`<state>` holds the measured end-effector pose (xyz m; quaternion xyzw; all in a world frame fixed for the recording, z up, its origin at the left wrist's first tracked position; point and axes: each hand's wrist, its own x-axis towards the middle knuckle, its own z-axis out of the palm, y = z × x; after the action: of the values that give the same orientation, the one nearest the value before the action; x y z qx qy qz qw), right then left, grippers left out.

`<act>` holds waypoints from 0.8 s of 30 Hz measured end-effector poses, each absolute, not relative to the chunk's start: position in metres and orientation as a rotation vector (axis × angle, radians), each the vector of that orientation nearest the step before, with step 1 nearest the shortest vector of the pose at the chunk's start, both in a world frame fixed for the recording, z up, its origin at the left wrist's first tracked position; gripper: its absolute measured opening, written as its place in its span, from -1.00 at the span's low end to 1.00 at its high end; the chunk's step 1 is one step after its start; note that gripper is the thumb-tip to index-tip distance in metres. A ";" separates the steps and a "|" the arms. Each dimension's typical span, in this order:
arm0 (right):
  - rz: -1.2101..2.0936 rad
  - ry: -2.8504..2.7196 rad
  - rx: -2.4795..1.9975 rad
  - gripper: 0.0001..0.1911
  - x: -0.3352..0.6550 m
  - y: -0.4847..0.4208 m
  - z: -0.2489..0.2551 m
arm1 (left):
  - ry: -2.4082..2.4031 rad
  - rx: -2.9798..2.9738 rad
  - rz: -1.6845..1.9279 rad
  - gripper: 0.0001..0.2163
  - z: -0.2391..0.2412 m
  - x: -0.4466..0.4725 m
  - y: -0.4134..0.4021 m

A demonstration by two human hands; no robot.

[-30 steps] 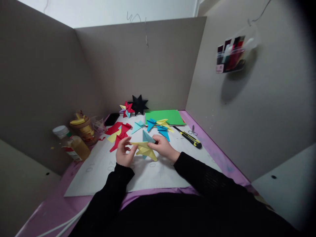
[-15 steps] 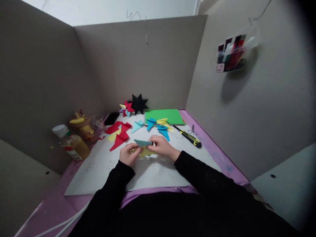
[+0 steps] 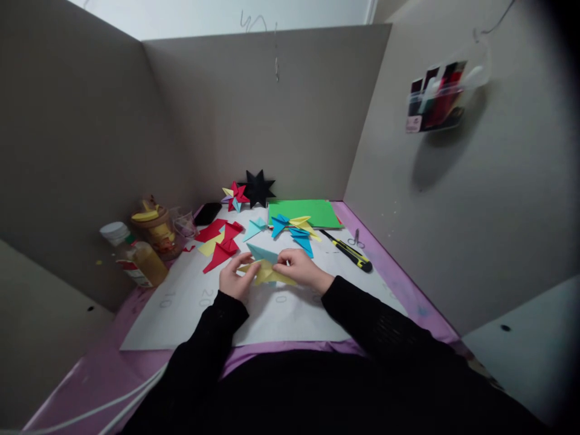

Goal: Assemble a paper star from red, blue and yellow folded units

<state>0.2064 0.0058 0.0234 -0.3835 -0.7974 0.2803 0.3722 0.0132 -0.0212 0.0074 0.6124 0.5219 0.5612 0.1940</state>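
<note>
Between my two hands is a folded paper piece in two colours, with a light blue flap (image 3: 261,252) standing up at the back and a yellow part (image 3: 268,273) facing me. My left hand (image 3: 234,281) pinches its left side between thumb and fingers. On the right side my right hand (image 3: 302,268) grips it, thumb on the yellow part and fingers curled behind. Beyond the hands lie folded red paper pieces (image 3: 220,255), a light blue one (image 3: 255,228), blue ones (image 3: 302,240) and a yellow one (image 3: 304,225).
A utility knife (image 3: 348,251) and small scissors (image 3: 356,240) lie to the right. Green paper sheets (image 3: 308,213), a black paper star (image 3: 258,188) and a multicoloured star (image 3: 235,197) are at the back. A capped bottle (image 3: 145,264) and a phone (image 3: 208,213) are on the left.
The light blue flap, low and narrow before, now stands taller and shows more of its face. More of the yellow part shows. The whole view has shifted slightly.
</note>
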 end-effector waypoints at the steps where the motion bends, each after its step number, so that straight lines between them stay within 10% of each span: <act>1: 0.706 -2.022 -0.990 -0.80 0.207 0.006 0.023 | 1.480 1.816 1.657 -0.74 0.007 0.012 -0.021; 24: 0.607 -1.966 -1.039 -0.82 0.203 0.006 0.014 | 1.309 2.436 1.826 -0.85 -0.001 0.006 -0.016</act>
<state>0.2026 0.0062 0.0140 -0.4118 -0.7793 0.2408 0.4063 0.0064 -0.0160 -0.0006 0.7323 0.3935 0.5490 -0.0863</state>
